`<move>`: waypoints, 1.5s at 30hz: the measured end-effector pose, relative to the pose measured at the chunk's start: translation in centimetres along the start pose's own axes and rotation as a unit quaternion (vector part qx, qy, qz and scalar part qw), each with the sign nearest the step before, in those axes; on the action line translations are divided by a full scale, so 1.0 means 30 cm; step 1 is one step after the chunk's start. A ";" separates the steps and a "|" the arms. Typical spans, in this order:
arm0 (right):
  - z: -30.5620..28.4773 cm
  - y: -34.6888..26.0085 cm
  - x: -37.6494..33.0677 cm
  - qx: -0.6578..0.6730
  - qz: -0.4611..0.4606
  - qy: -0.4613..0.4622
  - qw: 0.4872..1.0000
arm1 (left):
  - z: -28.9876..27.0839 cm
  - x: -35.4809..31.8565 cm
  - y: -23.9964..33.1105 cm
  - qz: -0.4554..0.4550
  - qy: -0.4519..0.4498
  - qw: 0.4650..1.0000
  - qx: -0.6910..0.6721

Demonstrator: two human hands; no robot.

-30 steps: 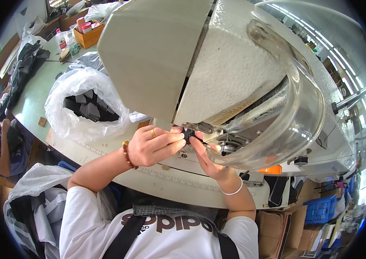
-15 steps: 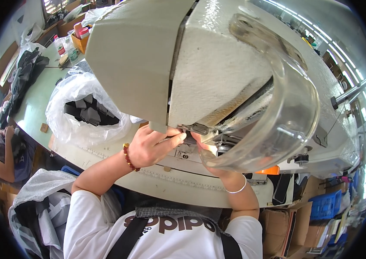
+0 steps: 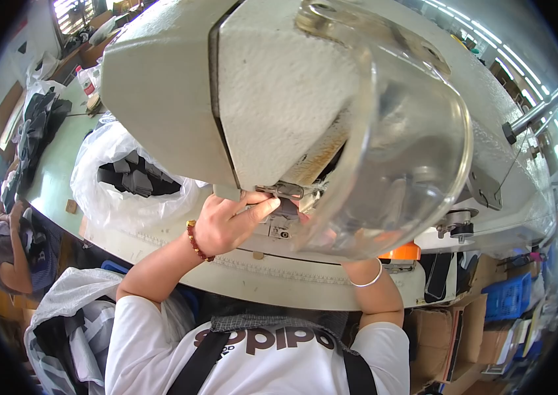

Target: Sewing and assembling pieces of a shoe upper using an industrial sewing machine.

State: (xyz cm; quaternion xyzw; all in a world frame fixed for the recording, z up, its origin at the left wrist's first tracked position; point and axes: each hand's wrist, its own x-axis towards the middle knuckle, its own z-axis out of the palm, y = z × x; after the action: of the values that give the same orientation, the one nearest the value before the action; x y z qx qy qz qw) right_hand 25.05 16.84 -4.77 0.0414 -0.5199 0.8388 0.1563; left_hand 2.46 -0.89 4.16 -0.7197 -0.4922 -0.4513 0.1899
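Observation:
A large off-white sewing machine fills the upper middle of the view. Under its head, at the metal plate, lies a small dark fabric piece. My left hand, with a beaded bracelet, has its thumb and index finger pinched at the left edge of this piece. On the other side, my right hand is seen through the curved clear plastic shield. Its fingertips are close to the piece's right edge, but the shield blurs its fingers.
A white plastic bag of dark pieces stands left on the table. Another bag sits lower left. At far left is another person. Cardboard boxes and a blue crate are lower right, an orange object beside my right wrist.
The view has shifted, so the machine head appears further left. My right hand has drawn slightly right and is now more behind the shield; my left hand keeps its pinch by the dark piece.

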 end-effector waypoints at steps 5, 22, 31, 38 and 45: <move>0.030 0.045 -0.024 0.417 -0.007 0.041 0.908 | -0.040 0.024 0.011 0.044 -0.033 0.997 0.063; 0.154 -0.132 0.036 0.058 -0.077 0.069 0.993 | 0.016 -0.009 -0.011 0.035 0.023 0.998 0.044; 0.204 -0.127 0.094 -0.302 -0.189 0.106 0.928 | 0.030 0.000 -0.016 0.029 0.038 0.998 0.032; 0.207 -0.172 0.112 -0.675 -0.292 0.070 0.674 | 0.031 -0.018 -0.034 0.014 0.032 0.998 0.044; 0.175 -0.117 0.048 -0.718 -0.215 0.099 0.654 | 0.038 -0.020 -0.039 0.025 0.025 0.998 0.055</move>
State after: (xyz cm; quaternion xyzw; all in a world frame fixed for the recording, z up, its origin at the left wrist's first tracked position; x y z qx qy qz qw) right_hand 24.26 13.94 0.98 -0.0567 -0.9182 0.1454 0.3642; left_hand 1.89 0.11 2.86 -0.7086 -0.4933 -0.4368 0.2526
